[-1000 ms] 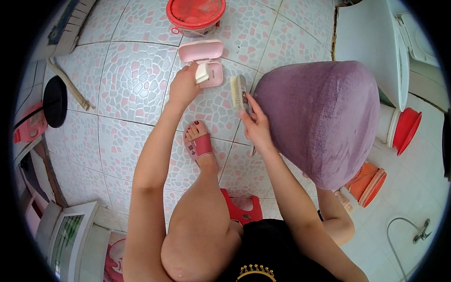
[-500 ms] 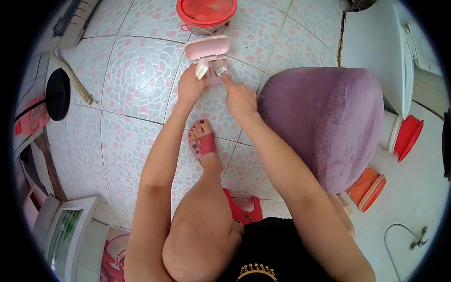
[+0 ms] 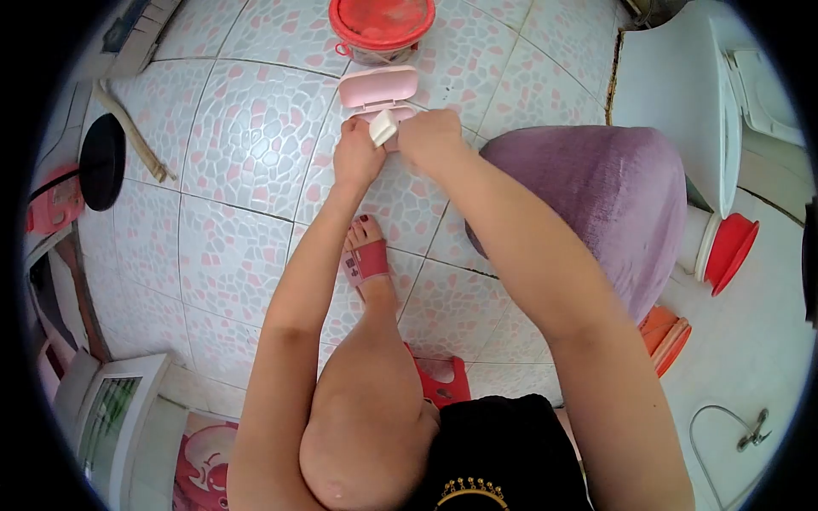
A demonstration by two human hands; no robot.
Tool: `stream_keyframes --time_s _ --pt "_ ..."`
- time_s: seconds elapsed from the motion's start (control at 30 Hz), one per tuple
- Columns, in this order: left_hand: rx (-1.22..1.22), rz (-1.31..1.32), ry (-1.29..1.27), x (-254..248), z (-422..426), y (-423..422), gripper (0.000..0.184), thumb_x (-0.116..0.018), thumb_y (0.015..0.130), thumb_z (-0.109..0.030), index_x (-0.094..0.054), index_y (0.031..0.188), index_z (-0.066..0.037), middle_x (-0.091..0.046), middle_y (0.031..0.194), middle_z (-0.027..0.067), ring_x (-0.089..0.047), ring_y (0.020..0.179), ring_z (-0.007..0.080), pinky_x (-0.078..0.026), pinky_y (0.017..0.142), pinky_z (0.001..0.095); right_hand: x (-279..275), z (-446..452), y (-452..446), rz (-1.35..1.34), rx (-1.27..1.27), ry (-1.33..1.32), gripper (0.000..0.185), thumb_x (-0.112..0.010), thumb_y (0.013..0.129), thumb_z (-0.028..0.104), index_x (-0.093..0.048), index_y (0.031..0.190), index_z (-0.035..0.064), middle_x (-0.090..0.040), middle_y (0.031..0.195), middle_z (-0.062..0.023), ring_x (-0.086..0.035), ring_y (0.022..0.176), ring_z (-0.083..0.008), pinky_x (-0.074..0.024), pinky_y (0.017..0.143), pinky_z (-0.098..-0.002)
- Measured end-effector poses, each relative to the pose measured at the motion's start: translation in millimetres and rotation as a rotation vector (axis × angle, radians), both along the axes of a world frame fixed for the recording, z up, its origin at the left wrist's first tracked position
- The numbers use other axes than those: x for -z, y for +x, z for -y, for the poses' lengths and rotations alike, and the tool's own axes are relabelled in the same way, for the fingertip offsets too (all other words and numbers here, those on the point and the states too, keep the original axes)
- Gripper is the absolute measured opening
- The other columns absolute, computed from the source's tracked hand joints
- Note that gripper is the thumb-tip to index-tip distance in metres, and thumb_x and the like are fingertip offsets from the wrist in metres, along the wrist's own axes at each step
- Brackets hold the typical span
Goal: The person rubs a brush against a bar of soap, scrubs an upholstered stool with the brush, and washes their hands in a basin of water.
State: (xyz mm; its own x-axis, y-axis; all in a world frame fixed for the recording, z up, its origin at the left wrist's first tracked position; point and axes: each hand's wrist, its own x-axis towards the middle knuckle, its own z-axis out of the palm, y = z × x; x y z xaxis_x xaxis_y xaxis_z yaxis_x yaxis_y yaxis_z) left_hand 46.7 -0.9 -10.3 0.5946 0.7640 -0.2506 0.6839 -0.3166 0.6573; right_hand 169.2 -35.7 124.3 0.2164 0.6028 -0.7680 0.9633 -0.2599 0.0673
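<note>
My left hand [image 3: 359, 153] is closed on a small white block-like object [image 3: 383, 128], whose exact kind I cannot make out. In front of both hands, a pink case [image 3: 378, 86] lies on the tiled floor with its hinged lid raised. My right hand [image 3: 432, 140] is curled at the right side of the case, just beside the white object. Its fingertips are hidden under the hand, along with whatever they hold, if anything. The two hands cover most of the case's lower half.
A red-lidded bucket [image 3: 383, 25] stands beyond the case. A purple plush-covered seat [image 3: 579, 204] is to the right, near a white fixture [image 3: 682, 94]. My sandalled foot [image 3: 366, 251] rests on the tiles by a red stool [image 3: 445, 381]. A black disc [image 3: 102, 162] is at left.
My right hand has gone from a pointing finger inside the case to a curled shape beside the white object. The white object and my left hand have shifted slightly right.
</note>
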Motion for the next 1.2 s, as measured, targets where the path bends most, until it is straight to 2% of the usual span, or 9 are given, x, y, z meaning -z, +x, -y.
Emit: stream_keyframes --time_s 0.2,0.3,0.4,0.5,0.6,0.63,0.83,0.97,1.2 --pt "0.056 -0.070 -0.007 -7 -6 -4 0.034 -0.067 0.077 -0.009 -0.057 0.108 0.001 -0.061 0.113 0.0242 -0.066 0.094 0.0422 -0.055 0.082 0.0501 -49 15 19 0.014 0.206 0.115 0.034 -0.061 0.085 0.015 -0.070 0.118 0.0131 -0.073 0.105 -0.0155 -0.071 0.098 -0.0329 -0.0550 0.081 -0.0464" --pt "0.075 -0.083 0.052 -15 -9 -7 0.033 -0.068 0.075 -0.007 -0.056 0.106 -0.001 -0.064 0.103 0.0224 -0.067 0.089 0.0417 -0.055 0.079 0.0500 -58 57 16 0.025 0.512 0.368 0.044 -0.060 0.087 0.015 -0.063 0.131 0.0181 -0.072 0.106 -0.0183 -0.069 0.098 -0.0380 -0.0543 0.083 -0.0479" --pt "0.094 -0.087 0.155 -18 -14 -11 0.032 -0.067 0.075 -0.006 -0.056 0.105 -0.003 -0.064 0.099 0.0222 -0.067 0.086 0.0417 -0.054 0.077 0.0502 -51 92 5 -0.028 0.725 0.418 0.046 -0.057 0.092 0.017 -0.057 0.137 0.0211 -0.069 0.107 -0.0241 -0.066 0.099 -0.0429 -0.0532 0.084 -0.0489" --pt "0.088 -0.113 0.166 -23 -22 -11 0.034 -0.066 0.077 -0.007 -0.056 0.109 -0.003 -0.064 0.097 0.0230 -0.066 0.087 0.0432 -0.053 0.075 0.0518 -27 113 -10 -0.061 0.995 0.499 0.041 -0.059 0.094 0.023 -0.057 0.133 0.0122 -0.069 0.104 -0.0256 -0.068 0.096 -0.0405 -0.0526 0.084 -0.0457" --pt "0.033 -0.068 0.116 -27 -25 -12 0.031 -0.065 0.080 -0.009 -0.056 0.109 -0.003 -0.063 0.097 0.0225 -0.065 0.089 0.0439 -0.053 0.076 0.0528 37 141 -21 -0.343 1.209 0.832 0.042 -0.063 0.092 0.029 -0.056 0.123 0.0018 -0.069 0.100 -0.0267 -0.066 0.093 -0.0447 -0.0512 0.083 -0.0487" --pt "0.011 -0.041 0.100 -26 -26 -14 0.029 -0.064 0.081 -0.010 -0.056 0.108 -0.004 -0.063 0.097 0.0221 -0.065 0.089 0.0440 -0.053 0.077 0.0529 50 142 -24 -0.359 1.251 0.894 0.047 -0.069 0.088 0.032 -0.057 0.116 -0.0036 -0.068 0.100 -0.0253 -0.066 0.093 -0.0423 -0.0507 0.083 -0.0454" --pt "-0.147 -0.043 0.050 5 -32 -30 0.030 -0.064 0.083 -0.017 -0.057 0.108 -0.002 -0.060 0.106 0.0244 -0.063 0.093 0.0454 -0.052 0.079 0.0528 107 114 -21 -0.295 1.401 0.726 0.039 -0.072 0.085 0.028 -0.060 0.102 -0.0038 -0.067 0.097 -0.0231 -0.064 0.095 -0.0419 -0.0482 0.086 -0.0489" --pt "-0.105 -0.008 -0.003 18 -35 -30 0.029 -0.066 0.082 -0.020 -0.059 0.103 -0.001 -0.063 0.102 0.0246 -0.063 0.094 0.0446 -0.051 0.081 0.0518 143 84 -18 -0.235 1.301 0.853 0.036 -0.073 0.082 0.024 -0.062 0.103 -0.0032 -0.067 0.098 -0.0241 -0.064 0.095 -0.0434 -0.0485 0.086 -0.0500" --pt "-0.022 -0.045 -0.061 21 -31 -39 0.030 -0.069 0.079 -0.019 -0.061 0.100 0.000 -0.067 0.097 0.0253 -0.064 0.095 0.0436 -0.051 0.082 0.0506 147 77 -13 -0.218 1.363 0.699 0.041 -0.075 0.074 0.020 -0.063 0.104 -0.0036 -0.068 0.104 -0.0248 -0.064 0.099 -0.0436 -0.0494 0.090 -0.0493"
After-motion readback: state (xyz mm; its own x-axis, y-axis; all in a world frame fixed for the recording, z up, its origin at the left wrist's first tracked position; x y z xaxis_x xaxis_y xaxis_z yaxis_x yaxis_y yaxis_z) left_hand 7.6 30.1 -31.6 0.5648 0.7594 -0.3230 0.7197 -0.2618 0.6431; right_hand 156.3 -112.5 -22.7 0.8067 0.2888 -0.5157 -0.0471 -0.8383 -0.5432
